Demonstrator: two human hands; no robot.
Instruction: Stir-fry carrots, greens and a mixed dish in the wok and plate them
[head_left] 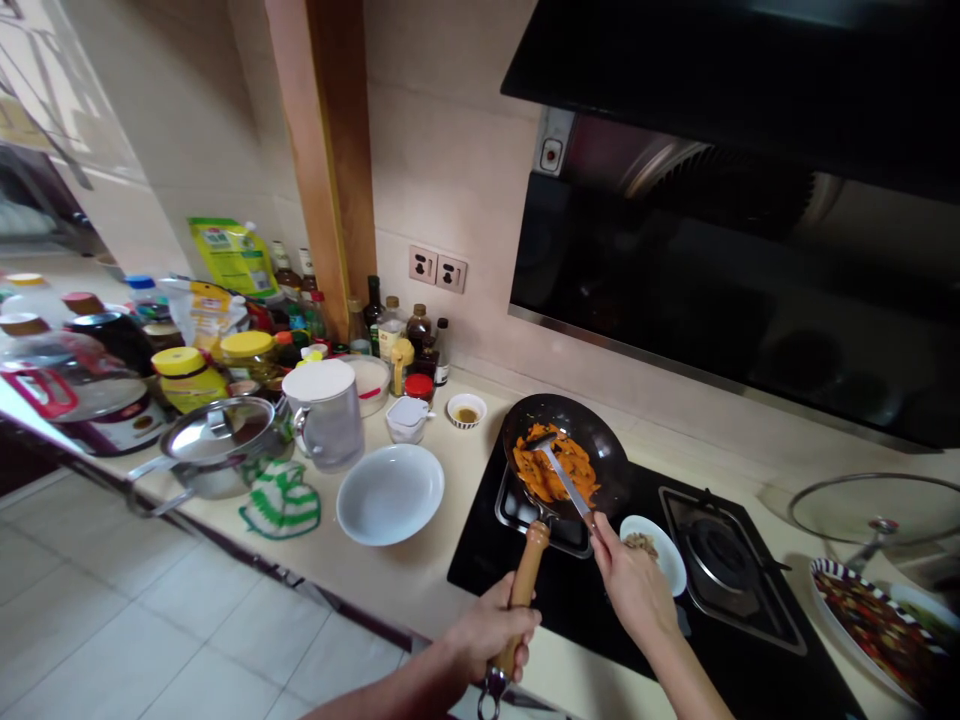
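My left hand (491, 630) is wrapped round the wooden handle of a black wok (611, 440), which sits on the left burner of the stove. In my right hand (626, 570) is a metal spatula (568, 478), its blade down among orange sliced food (577, 462) in the wok. Just right of the wok, partly behind my right hand, a small white bowl (675, 572) holds pale chopped pieces. An empty white dish (390, 495) lies on the counter left of the stove.
Left of the dish stand a lidded pitcher (330, 425), a green-striped cloth (281, 500) and a lidded steel pot (217, 445). Several bottles and jars crowd the back. A glass lid (885, 510) and a plate of food (870, 620) are at right. A black range hood (712, 290) overhangs the stove.
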